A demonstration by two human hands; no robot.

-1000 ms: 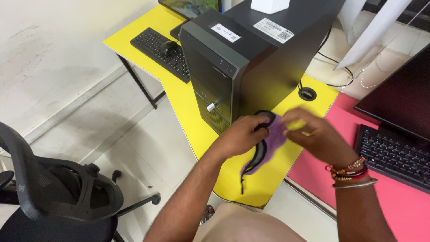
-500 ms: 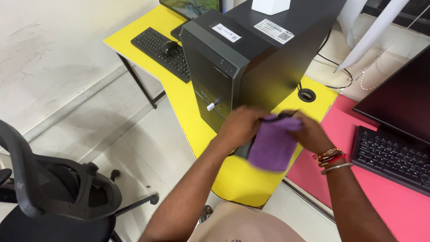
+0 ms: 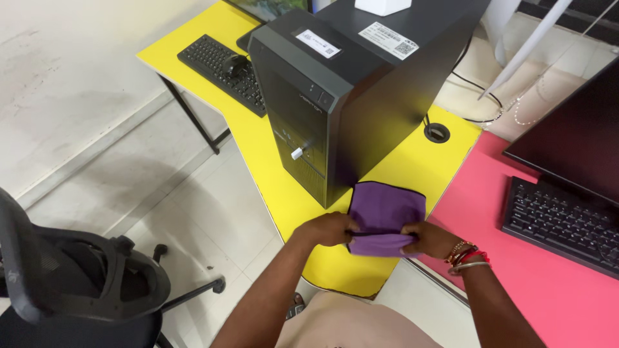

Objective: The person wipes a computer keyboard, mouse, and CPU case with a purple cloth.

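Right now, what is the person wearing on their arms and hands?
Both arms are bare, with no sleeves and no gloves. The left hand wears nothing that shows. By the right hand, the wrist carries a stack of bangles: a silver one, some beaded gold ones and red thread. No rings can be made out on the fingers.

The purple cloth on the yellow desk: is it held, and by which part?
Yes. Both hands hold the purple cloth by its folded near edge: the left hand at the left end, the right hand at the right end.

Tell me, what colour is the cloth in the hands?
Purple, with a dark edge; the cloth shows plainly in the head view.
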